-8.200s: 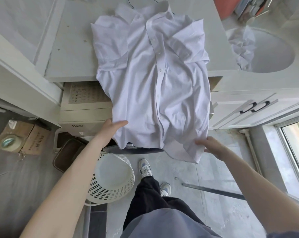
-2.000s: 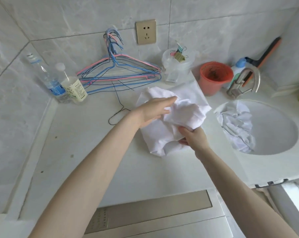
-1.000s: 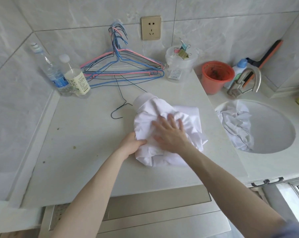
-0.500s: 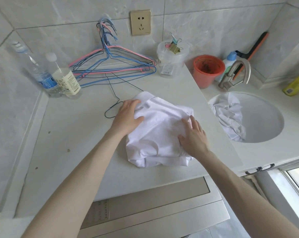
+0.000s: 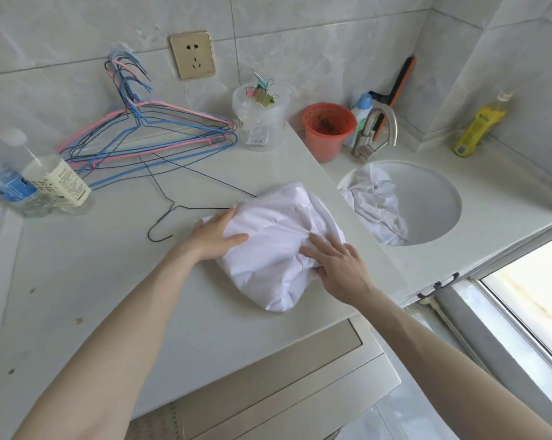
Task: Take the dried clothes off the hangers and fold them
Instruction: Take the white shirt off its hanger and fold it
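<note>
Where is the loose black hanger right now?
Head view: the black hanger lies flat on the counter, left of centre, its hook just left of the left hand and its far end under the shirt.

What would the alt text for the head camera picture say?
On a pale stone counter, the left hand holds the side of a folded white shirt bundle while the right hand presses on it. A thin black wire hanger lies to its left, pink and blue wire hangers lie behind, and crumpled white cloth sits in the round sink.

Bare left forearm (image 5: pixel 116 328), left hand (image 5: pixel 216 238), bare right forearm (image 5: pixel 442 354), right hand (image 5: pixel 338 268)
</note>
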